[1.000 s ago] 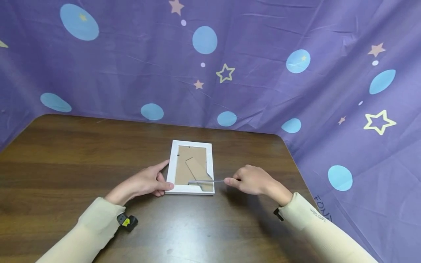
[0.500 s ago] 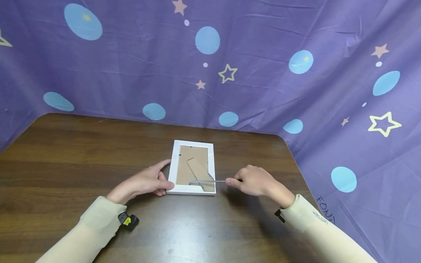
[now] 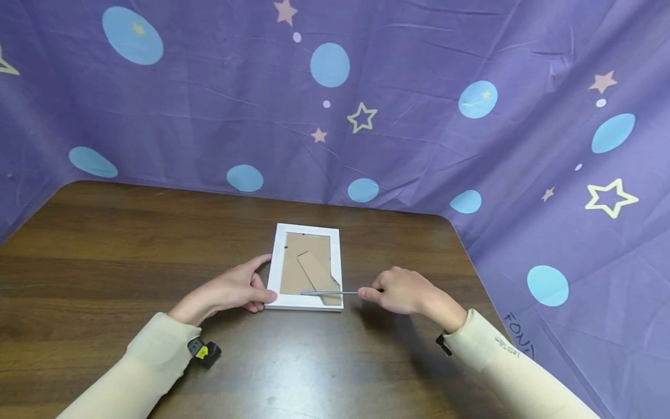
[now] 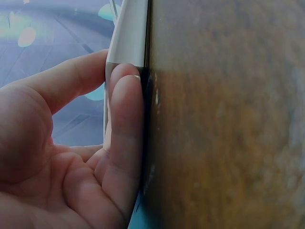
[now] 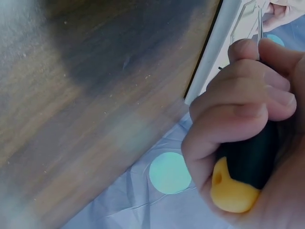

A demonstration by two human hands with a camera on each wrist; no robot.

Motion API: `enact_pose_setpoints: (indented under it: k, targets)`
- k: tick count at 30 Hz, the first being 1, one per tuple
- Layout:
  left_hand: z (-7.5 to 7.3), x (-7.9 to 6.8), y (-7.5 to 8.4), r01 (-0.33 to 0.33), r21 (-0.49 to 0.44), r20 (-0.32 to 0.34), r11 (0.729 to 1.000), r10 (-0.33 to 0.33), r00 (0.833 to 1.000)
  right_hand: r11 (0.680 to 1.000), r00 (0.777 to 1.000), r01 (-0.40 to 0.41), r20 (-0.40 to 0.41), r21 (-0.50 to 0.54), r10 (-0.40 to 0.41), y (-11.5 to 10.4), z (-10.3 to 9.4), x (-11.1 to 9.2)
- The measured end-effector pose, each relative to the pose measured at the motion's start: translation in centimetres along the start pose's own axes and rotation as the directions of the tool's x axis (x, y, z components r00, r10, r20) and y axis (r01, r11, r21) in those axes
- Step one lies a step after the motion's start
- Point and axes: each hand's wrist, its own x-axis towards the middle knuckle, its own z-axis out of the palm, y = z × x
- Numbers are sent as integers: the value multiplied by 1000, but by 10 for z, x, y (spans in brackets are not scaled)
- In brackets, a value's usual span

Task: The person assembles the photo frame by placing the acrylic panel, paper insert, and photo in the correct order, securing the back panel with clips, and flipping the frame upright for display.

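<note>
A: Where is the picture frame [image 3: 298, 302]?

B: Back side up on the brown wooden table [image 3: 157, 250]. Its white border surrounds a tan backing board [image 3: 293, 270], and a stand leg [image 3: 317, 270] slants across that board, its foot reaching over the border at the near right corner.

A: What does the left hand [image 3: 238, 288] have?

B: The left side of the picture frame. Its thumb presses on the near left corner, the index finger touches higher up that side, and the left wrist view shows more fingers against the outer edge.

A: And the right hand [image 3: 402, 291]?

B: Curled round a screwdriver [image 3: 340, 293]. In the right wrist view the fingers wrap its black handle [image 5: 250, 160], with the yellow end showing below them. The hand itself is near the picture frame's right side, apart from it.

A: Where does the metal shaft run?

B: Leftward over the right border and the lower part of the stand leg. The tip is at the near edge of the backing board; whether it touches, I can't tell.

A: Anything behind?

B: A purple cloth [image 3: 235, 110] with blue ovals and stars.
</note>
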Motion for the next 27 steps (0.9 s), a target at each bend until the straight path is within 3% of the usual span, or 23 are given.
enact_pose_setpoints:
  k: [5, 14, 27]
  targets:
    - [0, 1, 0, -1, -11, 3, 1000, 1, 1000, 998, 996, -52, 73, 38, 49, -3, -4, 2]
    - [0, 2, -1, 2, -10, 3, 1000, -2, 1000, 993, 981, -72, 188, 89, 55, -6, -12, 6]
    - [0, 2, 0, 6, 6, 1, 1000, -6, 1000, 991, 973, -86, 224, 99, 62, -8, -6, 8]
